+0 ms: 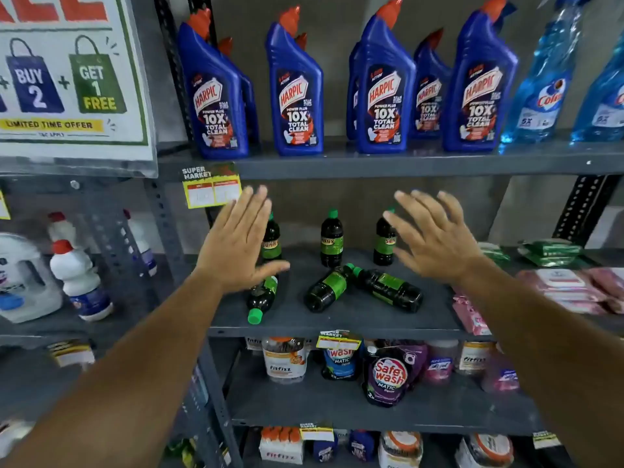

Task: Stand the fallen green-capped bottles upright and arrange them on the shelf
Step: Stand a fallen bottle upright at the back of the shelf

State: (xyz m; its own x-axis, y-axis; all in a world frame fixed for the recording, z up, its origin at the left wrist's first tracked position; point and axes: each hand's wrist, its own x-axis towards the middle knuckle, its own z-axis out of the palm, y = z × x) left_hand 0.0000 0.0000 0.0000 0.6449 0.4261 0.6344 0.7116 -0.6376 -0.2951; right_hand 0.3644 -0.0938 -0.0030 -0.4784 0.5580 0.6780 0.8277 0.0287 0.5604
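Three dark bottles with green caps stand upright at the back of the grey middle shelf (337, 324): one (273, 243) partly behind my left hand, one (331, 239) in the middle, one (383, 246) partly behind my right hand. Three more lie fallen in front: one (260, 300) at the left with its cap toward me, and two (327, 288) (391, 288) whose caps meet near the shelf's centre. My left hand (236, 244) and my right hand (435, 238) hover flat with fingers spread in front of the shelf, holding nothing.
Blue toilet-cleaner bottles (297, 92) and blue spray bottles (540, 86) fill the shelf above. Pink packets (570, 285) and green packs (550, 253) lie at the right of the middle shelf. Detergent pouches (388, 373) sit below. White bottles (79, 278) stand on the left rack.
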